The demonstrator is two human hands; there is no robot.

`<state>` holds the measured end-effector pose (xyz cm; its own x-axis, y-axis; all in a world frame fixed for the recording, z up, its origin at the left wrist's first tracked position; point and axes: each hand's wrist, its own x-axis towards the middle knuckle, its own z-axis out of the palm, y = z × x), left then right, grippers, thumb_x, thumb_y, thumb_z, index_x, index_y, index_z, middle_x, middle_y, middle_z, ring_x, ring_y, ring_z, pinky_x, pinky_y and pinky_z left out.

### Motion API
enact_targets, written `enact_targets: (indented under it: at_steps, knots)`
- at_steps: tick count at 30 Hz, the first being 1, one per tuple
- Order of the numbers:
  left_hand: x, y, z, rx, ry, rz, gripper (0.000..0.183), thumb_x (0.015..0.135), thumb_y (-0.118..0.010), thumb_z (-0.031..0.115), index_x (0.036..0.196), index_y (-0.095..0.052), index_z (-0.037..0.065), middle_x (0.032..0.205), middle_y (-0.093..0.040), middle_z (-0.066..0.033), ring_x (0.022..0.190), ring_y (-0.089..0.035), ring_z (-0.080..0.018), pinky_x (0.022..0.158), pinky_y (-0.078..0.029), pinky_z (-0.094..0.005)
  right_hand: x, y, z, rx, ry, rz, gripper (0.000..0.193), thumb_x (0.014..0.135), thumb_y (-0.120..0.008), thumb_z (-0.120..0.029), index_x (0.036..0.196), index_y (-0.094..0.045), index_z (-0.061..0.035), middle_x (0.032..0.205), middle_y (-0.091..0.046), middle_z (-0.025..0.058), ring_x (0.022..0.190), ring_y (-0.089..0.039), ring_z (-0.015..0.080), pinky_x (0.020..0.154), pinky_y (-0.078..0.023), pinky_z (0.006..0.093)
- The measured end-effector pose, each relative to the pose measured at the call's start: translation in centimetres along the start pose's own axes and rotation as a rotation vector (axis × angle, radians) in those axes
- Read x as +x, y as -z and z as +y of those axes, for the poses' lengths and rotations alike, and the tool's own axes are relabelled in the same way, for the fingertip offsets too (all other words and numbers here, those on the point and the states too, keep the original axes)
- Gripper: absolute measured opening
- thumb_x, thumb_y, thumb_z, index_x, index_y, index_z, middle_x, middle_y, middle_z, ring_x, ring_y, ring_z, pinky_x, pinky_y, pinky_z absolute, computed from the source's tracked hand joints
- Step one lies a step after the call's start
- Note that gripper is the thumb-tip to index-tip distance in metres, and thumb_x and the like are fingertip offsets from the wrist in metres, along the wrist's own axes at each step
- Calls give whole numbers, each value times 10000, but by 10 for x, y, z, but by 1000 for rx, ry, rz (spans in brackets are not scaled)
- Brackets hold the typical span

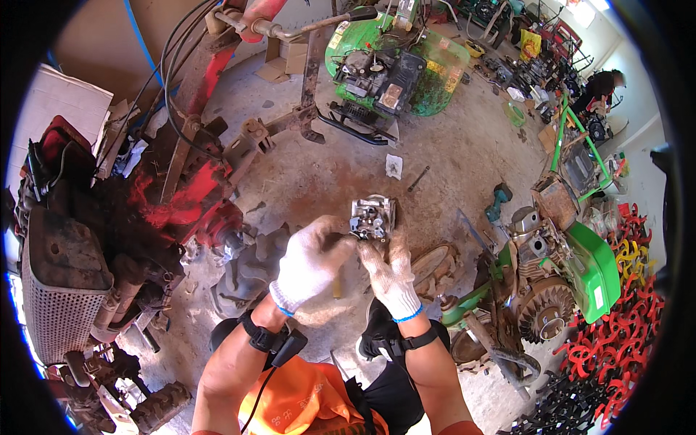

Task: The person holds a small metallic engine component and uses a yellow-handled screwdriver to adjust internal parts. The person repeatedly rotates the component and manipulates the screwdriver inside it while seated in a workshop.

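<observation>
at two o'clock from my left hand point(313, 257) (grip unclear), my right hand point(390, 274) pinches the metal assembly point(373, 217), best steadied.

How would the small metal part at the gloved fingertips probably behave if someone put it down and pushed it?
The metal part is probably stiff and rather heavy for its size, since it looks like metal. Its blocky outline suggests sliding rather than rolling. Its knobbly, uneven face might snag if dragged.
</observation>
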<state>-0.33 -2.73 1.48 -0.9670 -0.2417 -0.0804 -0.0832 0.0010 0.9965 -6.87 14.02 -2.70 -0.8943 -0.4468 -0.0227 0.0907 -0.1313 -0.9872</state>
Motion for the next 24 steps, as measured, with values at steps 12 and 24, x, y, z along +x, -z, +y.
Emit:
enact_targets:
  at_steps: [12, 24]
  knots:
    - [2, 8, -2, -237, 108, -6, 124, 1026, -753, 79, 1109, -712, -3, 992, -726, 1, 882, -628, -72, 802, -528, -263, 0, -5, -4, 54, 14, -70, 1038, 983, -663, 118, 1751, -19, -153, 1599, -449, 143, 1424, -536, 238, 1179, -504, 398]
    - [0, 7, -8, -167, 69, 65, 97, 1003, -769, 72, 1010, -711, -6, 887, -690, 7, 825, -599, -71, 743, -510, -278, 2, -7, -10, -155, 123, -138, 1148, 908, -683, 201, 1751, -12, -193, 1580, -457, 138, 1409, -546, 258, 1123, -548, 412]
